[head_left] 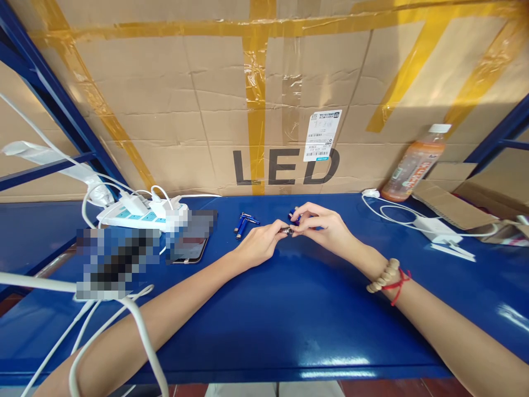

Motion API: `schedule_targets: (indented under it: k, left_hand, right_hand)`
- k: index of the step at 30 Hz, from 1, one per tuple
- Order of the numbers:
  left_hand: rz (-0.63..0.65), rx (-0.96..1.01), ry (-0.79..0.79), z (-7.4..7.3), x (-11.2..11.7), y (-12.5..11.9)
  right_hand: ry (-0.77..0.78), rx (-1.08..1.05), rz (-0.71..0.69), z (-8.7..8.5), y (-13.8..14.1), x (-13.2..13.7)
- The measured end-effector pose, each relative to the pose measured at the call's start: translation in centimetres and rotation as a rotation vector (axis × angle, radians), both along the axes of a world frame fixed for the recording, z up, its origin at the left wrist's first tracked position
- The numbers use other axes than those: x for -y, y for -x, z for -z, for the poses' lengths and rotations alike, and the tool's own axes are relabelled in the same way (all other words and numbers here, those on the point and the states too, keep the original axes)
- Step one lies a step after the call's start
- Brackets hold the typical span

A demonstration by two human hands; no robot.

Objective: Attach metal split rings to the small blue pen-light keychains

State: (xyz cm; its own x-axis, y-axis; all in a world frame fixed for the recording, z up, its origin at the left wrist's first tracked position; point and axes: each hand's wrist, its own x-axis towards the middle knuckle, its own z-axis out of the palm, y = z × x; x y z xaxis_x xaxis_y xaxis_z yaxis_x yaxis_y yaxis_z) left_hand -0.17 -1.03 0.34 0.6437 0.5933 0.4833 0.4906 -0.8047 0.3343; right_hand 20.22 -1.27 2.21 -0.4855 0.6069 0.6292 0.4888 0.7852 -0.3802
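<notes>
My left hand (260, 242) and my right hand (320, 225) meet over the blue table (289, 309). Both pinch a small dark metal cylinder (287, 231) between their fingertips. The right hand's fingers also close over a small blue piece (294, 216), only partly visible. Just left of the hands lie a few small blue pen-like parts (243, 223) with silver clips. A beaded bracelet with a red string (388, 278) circles my right wrist.
A white power strip (136, 216) with plugs and cables sits at the left, a phone (190, 248) beside it. An orange drink bottle (413, 165) and a white charger (432, 229) stand at the right. A taped cardboard wall (264, 99) closes the back.
</notes>
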Motion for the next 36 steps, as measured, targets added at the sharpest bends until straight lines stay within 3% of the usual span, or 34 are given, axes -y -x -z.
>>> schedule_targets:
  k: [9,22,36]
  left_hand:
    - [0.058,0.035,-0.070,0.3,-0.3,0.1]
    - [-0.011,0.051,-0.339,0.8,-0.7,0.1]
    - [-0.086,0.051,-0.344,0.7,-0.6,-0.1]
  right_hand:
    - [0.165,-0.071,-0.007,-0.1,0.7,0.2]
    - [0.252,-0.165,0.110,-0.1,2.1,1.0]
    - [0.398,-0.213,0.124,0.2,2.2,0.6]
